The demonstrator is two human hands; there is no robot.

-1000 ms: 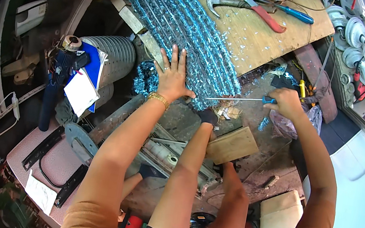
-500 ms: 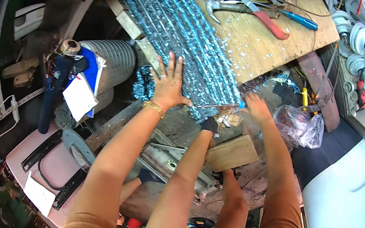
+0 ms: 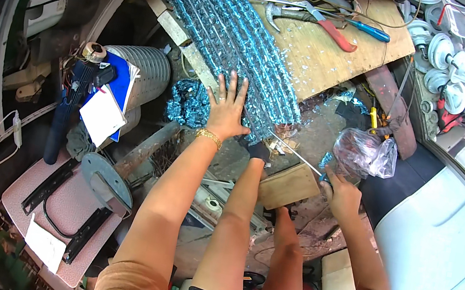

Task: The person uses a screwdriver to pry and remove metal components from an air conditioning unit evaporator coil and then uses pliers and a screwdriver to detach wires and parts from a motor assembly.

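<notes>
Long ribbed blue-and-dark panel [image 3: 231,40] under left hand [image 3: 227,113], fingers spread flat; right hand [image 3: 342,194], apart from panel, grips blue-handled slim metal rod [image 3: 297,154].

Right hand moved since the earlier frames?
Yes. The right hand has moved down the picture: from above the level of the small wooden board to beside its right end.

Bright right, dim left, dark fisheye edges
</notes>
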